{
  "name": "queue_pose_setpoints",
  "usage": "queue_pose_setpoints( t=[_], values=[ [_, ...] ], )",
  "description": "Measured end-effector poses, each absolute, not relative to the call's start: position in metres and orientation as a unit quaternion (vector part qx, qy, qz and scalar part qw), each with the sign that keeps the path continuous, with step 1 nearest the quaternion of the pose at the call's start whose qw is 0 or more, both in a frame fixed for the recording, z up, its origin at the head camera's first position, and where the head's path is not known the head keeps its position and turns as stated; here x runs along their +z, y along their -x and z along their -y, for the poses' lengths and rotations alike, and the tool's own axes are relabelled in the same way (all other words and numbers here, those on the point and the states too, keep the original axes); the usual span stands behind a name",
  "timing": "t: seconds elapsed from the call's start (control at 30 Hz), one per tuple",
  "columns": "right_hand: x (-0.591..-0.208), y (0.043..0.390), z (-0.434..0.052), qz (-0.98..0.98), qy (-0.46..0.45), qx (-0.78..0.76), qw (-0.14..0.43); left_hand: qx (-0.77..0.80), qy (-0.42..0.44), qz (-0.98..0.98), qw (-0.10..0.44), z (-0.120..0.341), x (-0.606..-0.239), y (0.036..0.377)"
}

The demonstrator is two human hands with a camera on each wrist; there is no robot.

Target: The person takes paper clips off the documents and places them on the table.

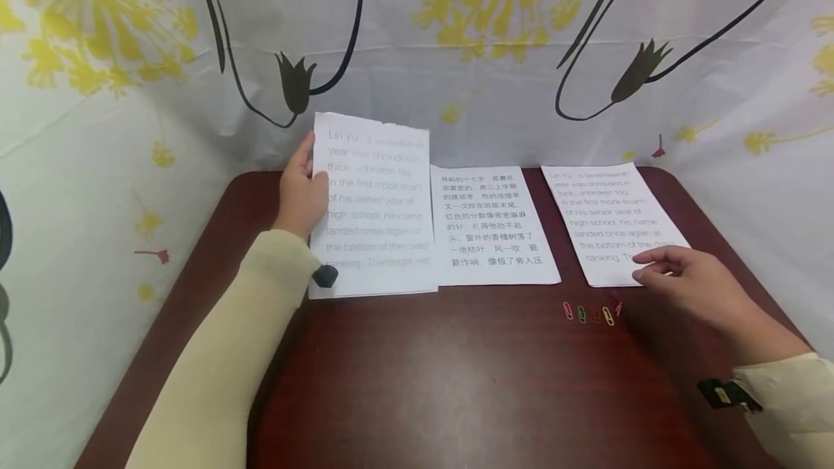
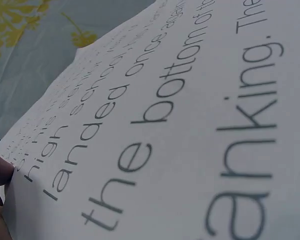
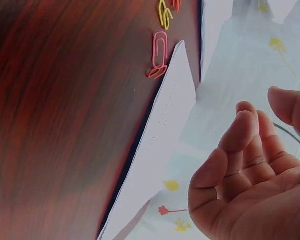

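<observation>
At its left edge, my left hand point(image 1: 304, 190) pinches a sheet of paper point(image 1: 374, 201) printed with large English text, thumb on the front face. The sheet stands tilted up, and its print fills most of the left wrist view, where the thumb point(image 2: 0, 170) shows at the lower left. My right hand point(image 1: 700, 284) hovers near the lower right corner of another English-printed paper point(image 1: 606, 216), its fingers loosely curled around nothing. Beside that corner lie several paper clips point(image 1: 582, 314), among them a pink paper clip point(image 3: 160, 50) and a yellow paper clip point(image 3: 165, 14).
Between the two English pages lies a paper with Chinese text point(image 1: 491, 226), partly behind the raised sheet. The papers and clips rest on a dark reddish-brown wooden table point(image 1: 456, 382). A pale curtain with yellow flower prints point(image 1: 391, 78) hangs along the back and sides.
</observation>
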State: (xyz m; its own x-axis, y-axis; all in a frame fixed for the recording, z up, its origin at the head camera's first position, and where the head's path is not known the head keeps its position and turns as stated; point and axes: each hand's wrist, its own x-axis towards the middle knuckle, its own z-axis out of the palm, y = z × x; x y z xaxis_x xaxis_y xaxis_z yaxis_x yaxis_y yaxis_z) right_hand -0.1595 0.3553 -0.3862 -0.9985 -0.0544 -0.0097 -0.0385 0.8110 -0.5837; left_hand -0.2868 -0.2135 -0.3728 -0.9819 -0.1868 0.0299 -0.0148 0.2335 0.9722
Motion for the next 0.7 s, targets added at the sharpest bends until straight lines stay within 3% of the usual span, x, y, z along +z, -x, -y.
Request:
queue_pose_setpoints(
  t=[0.4, 0.7],
  values=[
    [-0.385, 0.156, -0.345, -0.949, 0.032, -0.313, 0.018, -0.491, -0.076, 0.867, 0.045, 0.232, -0.392, 0.313],
    [-0.38, 0.155, -0.336, -0.948, 0.042, -0.317, -0.004, -0.417, -0.074, 0.899, 0.11, 0.238, -0.392, 0.309]
  ],
)
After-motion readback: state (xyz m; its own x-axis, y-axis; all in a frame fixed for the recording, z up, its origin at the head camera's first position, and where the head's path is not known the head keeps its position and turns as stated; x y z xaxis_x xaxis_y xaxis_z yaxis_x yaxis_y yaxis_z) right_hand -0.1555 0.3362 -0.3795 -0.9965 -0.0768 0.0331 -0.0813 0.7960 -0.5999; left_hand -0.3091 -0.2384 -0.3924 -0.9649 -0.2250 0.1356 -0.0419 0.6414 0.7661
